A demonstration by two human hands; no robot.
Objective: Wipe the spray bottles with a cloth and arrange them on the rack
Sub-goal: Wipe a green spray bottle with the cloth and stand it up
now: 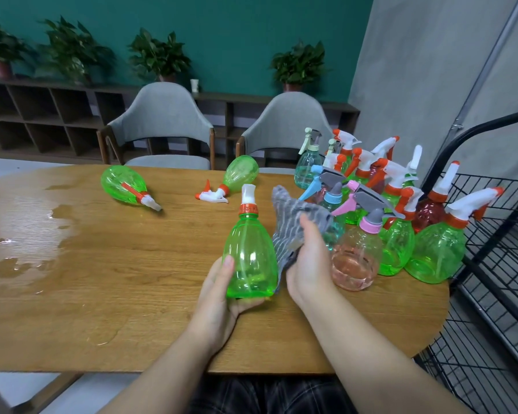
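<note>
Wooden table (102,264): green bottle (250,258) in left hand (219,297) (upright), cloth (293,231) right hand (310,264).

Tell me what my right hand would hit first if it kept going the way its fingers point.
Likely the blue-topped spray bottle just beyond the cloth your right hand holds, though depth is hard to judge.

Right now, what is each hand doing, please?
Left hand: holds the green spray bottle upright from below.
Right hand: grips the grey cloth against the bottle.
</note>
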